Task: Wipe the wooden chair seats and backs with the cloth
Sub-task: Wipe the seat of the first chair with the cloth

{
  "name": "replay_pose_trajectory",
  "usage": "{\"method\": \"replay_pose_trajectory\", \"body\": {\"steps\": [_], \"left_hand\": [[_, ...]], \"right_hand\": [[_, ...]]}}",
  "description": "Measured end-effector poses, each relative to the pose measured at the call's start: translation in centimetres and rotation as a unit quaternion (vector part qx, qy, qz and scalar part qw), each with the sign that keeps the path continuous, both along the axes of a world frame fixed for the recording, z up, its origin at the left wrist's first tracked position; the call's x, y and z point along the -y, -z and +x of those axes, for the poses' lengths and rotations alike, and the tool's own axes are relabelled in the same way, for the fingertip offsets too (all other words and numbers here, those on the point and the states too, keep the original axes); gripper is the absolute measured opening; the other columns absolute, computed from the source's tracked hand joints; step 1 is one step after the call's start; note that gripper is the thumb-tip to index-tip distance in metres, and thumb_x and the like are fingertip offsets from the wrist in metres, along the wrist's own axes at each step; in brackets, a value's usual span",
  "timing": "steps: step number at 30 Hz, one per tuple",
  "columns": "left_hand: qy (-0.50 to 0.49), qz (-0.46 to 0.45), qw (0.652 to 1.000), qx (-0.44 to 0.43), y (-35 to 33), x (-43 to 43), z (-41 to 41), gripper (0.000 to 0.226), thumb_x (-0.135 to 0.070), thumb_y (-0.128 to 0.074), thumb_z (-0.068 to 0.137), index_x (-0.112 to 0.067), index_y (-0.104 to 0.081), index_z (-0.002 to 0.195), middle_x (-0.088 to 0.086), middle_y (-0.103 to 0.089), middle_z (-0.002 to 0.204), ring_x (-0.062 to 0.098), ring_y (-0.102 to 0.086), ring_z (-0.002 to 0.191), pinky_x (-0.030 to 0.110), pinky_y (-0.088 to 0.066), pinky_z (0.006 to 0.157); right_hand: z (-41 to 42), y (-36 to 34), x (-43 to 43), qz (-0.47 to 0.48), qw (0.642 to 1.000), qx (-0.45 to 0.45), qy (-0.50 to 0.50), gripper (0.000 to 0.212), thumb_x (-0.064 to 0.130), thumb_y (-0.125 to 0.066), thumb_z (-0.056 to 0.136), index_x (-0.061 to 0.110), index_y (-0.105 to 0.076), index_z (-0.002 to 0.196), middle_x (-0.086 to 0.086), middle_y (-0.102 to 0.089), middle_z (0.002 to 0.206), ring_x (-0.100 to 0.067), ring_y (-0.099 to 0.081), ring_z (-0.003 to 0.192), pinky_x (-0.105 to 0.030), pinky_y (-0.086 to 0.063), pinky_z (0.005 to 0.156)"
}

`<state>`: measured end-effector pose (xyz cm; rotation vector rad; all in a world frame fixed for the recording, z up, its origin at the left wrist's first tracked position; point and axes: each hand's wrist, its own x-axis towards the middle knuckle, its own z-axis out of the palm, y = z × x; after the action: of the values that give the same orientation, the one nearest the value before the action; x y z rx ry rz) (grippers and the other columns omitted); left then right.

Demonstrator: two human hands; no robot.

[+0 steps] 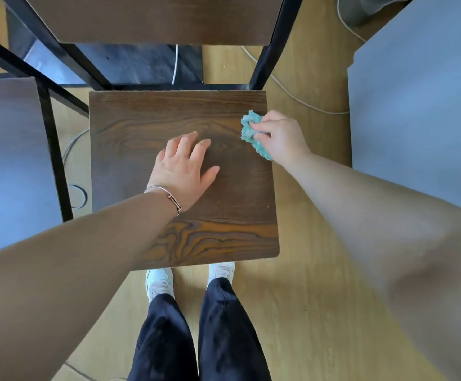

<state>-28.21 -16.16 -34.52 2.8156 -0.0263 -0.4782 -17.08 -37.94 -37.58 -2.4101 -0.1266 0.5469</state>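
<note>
Forearms point(72, 257) reach over the seat point(130, 149): left hand point(184, 171) lies flat and open; right hand point(281, 136) grips the cloth point(248, 127) at the right edge. Best to sweep leftward with even pressure.

Soft, even daylight lit the scene brightly, with only faint shadows. A bluish sheen washed over the dark top point(6, 166) at the left edge. Wide-angle distortion bowed the borders and swelled the blurred forearms point(388, 243); the seat point(141, 119) grain was sharp.

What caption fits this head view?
Right hand holds green cloth at right edge of chair seat; left hand rests flat on it.
</note>
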Motion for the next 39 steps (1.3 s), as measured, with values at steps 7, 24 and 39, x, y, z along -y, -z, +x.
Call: {"method": "replay_pose_trajectory", "body": {"steps": [7, 24, 39], "left_hand": [[0.015, -0.007, 1.0, 0.005, -0.6, 0.7, -2.9, 0.06, -0.051, -0.047, 0.093, -0.018, -0.04, 0.143, 0.009, -0.037, 0.148, 0.035, -0.033, 0.132, 0.05, -0.036, 0.102], [0.016, 0.005, 0.999, -0.031, 0.0, 0.5, -9.8, 0.061, -0.053, -0.041, 0.093, -0.019, -0.038, 0.143, 0.008, -0.036, 0.148, 0.034, -0.035, 0.13, 0.051, -0.038, 0.101], [-0.008, -0.004, 0.999, 0.04, -0.5, 1.8, 1.6, 0.061, -0.055, -0.038, 0.093, -0.023, -0.034, 0.145, 0.004, -0.031, 0.151, 0.03, -0.029, 0.134, 0.047, -0.033, 0.107]], "right_hand": [[-9.2, 0.1, 2.0, 0.002, 0.994, 0.036, -0.102, 0.013, 0.014, -0.064, 0.094, 0.01, -0.073, 0.101, 0.003, -0.056, 0.089, -0.01, -0.05, 0.076, -0.018, -0.038, 0.07], [-23.9, -1.0, 0.2, 0.033, 0.972, 0.006, -0.231, 0.025, 0.005, -0.066, 0.09, 0.007, -0.072, 0.114, -0.005, -0.061, 0.098, -0.021, -0.059, 0.088, -0.025, -0.048, 0.073], [4.1, -1.4, -0.4, -0.026, 0.995, 0.072, -0.059, 0.018, 0.014, -0.063, 0.093, 0.008, -0.068, 0.11, 0.001, -0.056, 0.102, -0.015, -0.057, 0.091, -0.032, -0.052, 0.079]]}}
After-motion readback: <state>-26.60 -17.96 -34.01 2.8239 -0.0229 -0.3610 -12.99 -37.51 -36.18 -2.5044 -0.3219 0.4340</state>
